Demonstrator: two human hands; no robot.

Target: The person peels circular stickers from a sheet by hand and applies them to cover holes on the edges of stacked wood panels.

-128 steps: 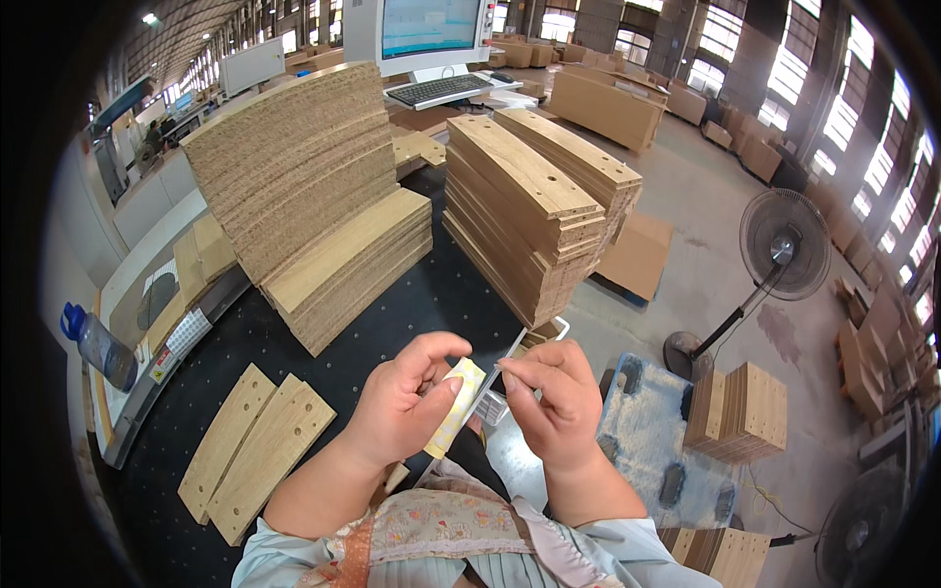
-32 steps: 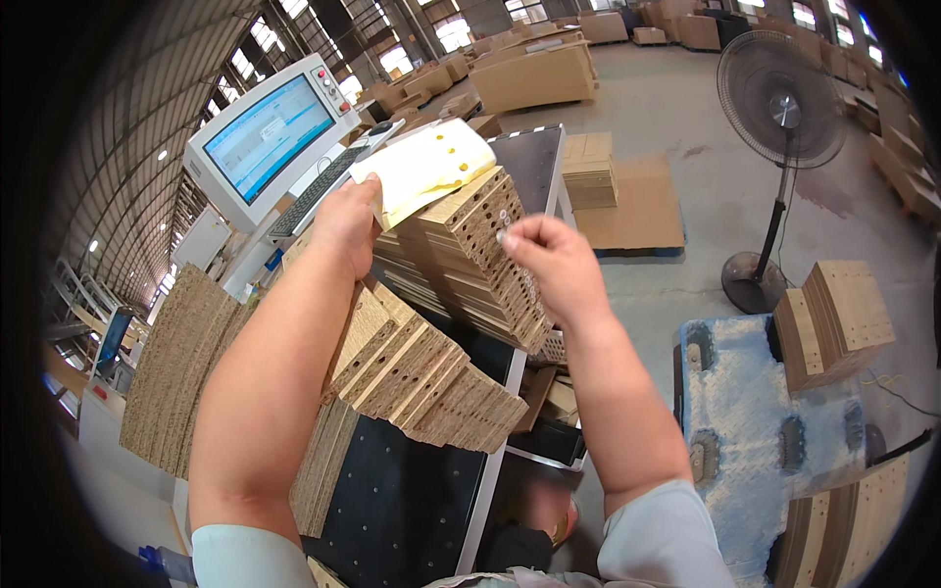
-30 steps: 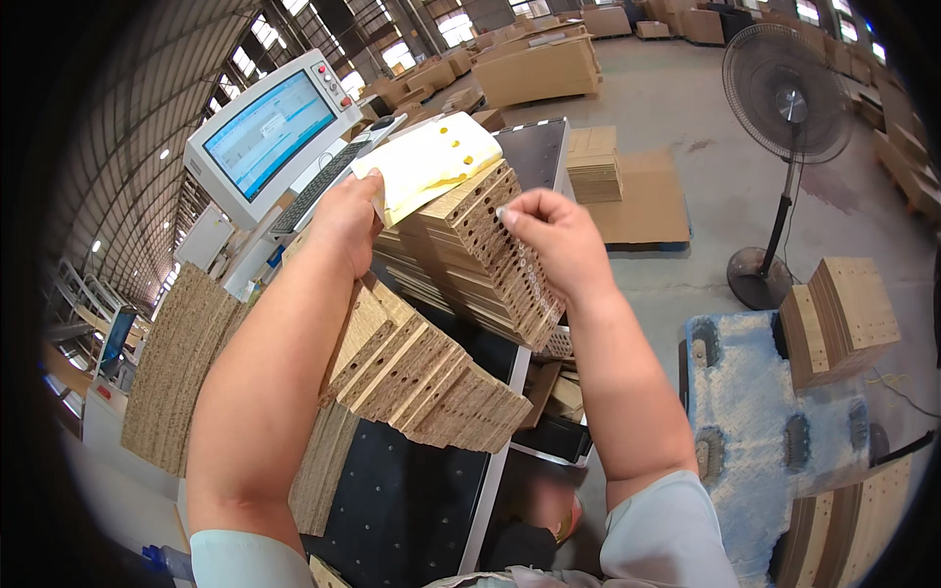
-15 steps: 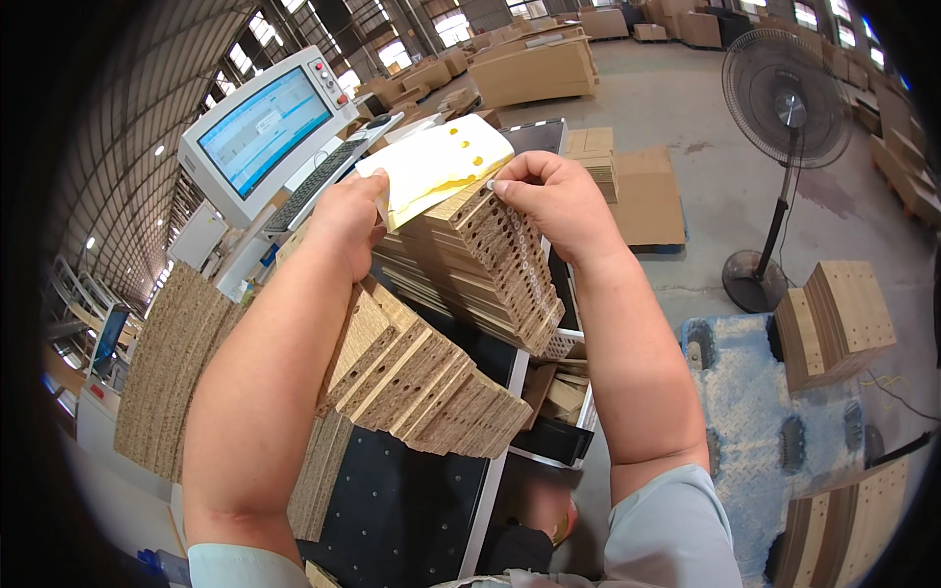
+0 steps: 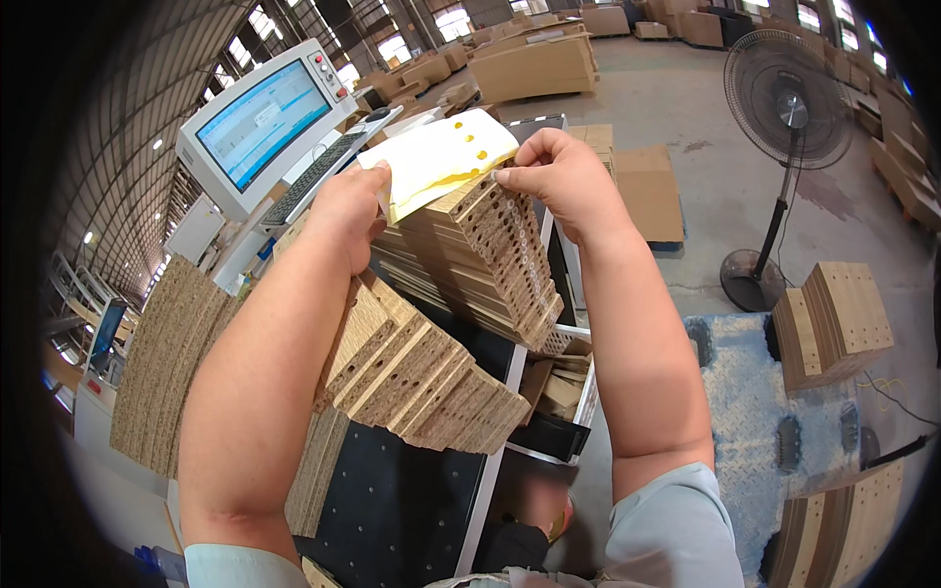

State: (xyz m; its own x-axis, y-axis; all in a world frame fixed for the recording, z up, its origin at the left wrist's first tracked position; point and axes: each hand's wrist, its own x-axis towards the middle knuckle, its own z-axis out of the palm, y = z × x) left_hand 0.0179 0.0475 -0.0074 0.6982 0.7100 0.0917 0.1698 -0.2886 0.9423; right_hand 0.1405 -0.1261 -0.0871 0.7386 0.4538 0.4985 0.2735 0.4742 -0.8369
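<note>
My left hand [image 5: 343, 214] grips a white sheet [image 5: 426, 159] by its left end, thumb on top. The sheet has a yellow lower edge and a few round yellow spots. It lies over the top of a stack of particle boards [image 5: 490, 250] with rows of drilled holes in their edges. At the sheet's right corner, above that stack's end, my right hand [image 5: 570, 186] is closed in a pinch of thumb and forefinger. Whatever sits between those fingertips is too small to make out. A second stack of drilled boards [image 5: 421, 367] lies nearer, below my left wrist.
A monitor [image 5: 265, 122] and keyboard [image 5: 314, 176] stand at the back left. More boards [image 5: 172, 363] are stacked at left on the dark worktable [image 5: 392, 500]. A bin of wood offcuts [image 5: 564, 392] sits beside it. To the right are a fan [image 5: 784, 108] and a blue pallet [image 5: 730, 421].
My right hand has shifted slightly up and right at the sheet's corner. The small pale piece seen at its fingertips before is now hardly visible. My left hand keeps its grip.
</note>
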